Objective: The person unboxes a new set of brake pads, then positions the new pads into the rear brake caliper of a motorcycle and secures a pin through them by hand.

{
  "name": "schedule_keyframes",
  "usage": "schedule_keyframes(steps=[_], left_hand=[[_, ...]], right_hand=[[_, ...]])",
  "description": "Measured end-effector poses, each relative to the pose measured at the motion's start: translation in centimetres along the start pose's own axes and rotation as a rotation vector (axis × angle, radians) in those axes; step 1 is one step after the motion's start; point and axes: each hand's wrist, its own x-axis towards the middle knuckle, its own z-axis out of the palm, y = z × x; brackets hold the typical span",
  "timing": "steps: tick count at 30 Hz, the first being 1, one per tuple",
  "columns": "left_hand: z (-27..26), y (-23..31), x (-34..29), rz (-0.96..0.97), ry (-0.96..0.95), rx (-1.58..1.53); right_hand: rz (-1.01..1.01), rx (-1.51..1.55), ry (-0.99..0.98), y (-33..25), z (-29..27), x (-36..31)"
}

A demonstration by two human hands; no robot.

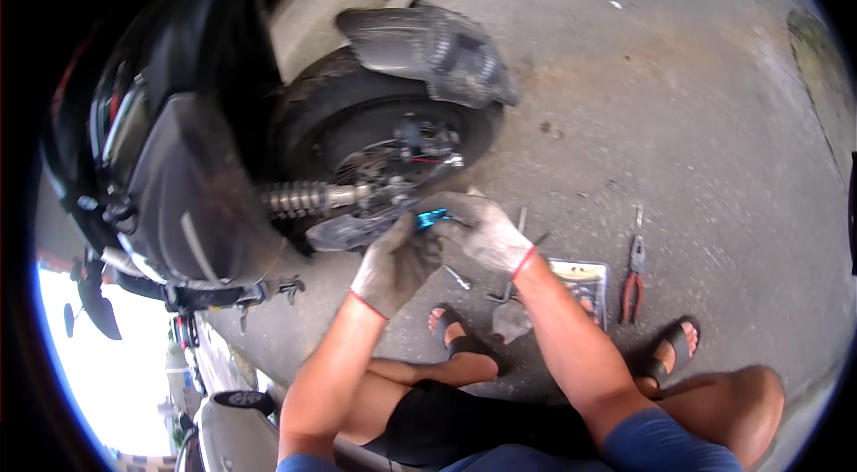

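A small shiny blue metal part (431, 219) sits between my two gloved hands, in front of a scooter's rear wheel (308, 120). My left hand (399, 265), in a grey-white work glove, has its fingers closed against the part's left end. My right hand (486, 229), gloved the same way, pinches its right end. Just beyond my hands are the shock absorber (303, 197) with its coil spring and the wheel hub with a brake caliper (428, 142). The part's exact kind is too small to make out.
A dark mudguard (402, 42) covers the tyre's far side. On the concrete to my right lie red-handled pliers (633, 289) and a tray (600, 280) partly behind my right forearm. A socket-like tool (457, 277) and a grey cloth-like item (511, 320) lie near my feet.
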Motion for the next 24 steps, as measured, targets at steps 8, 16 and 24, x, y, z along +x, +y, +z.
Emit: schedule_keyframes(steps=[8,16,24], left_hand=[[-0.5,-1.4,1.3,-0.054,-0.042,0.013],[-0.1,-1.2,2.0,-0.016,-0.038,0.118],[-0.1,-0.1,1.5,-0.013,-0.059,0.109]], right_hand=[[0.238,0.350,-0.147,0.0,-1.5,-0.2],[0.198,0.301,-0.184,-0.6,-4.7,-1.0],[0.503,-0.743,0.706,13.7,-17.5,-7.7]])
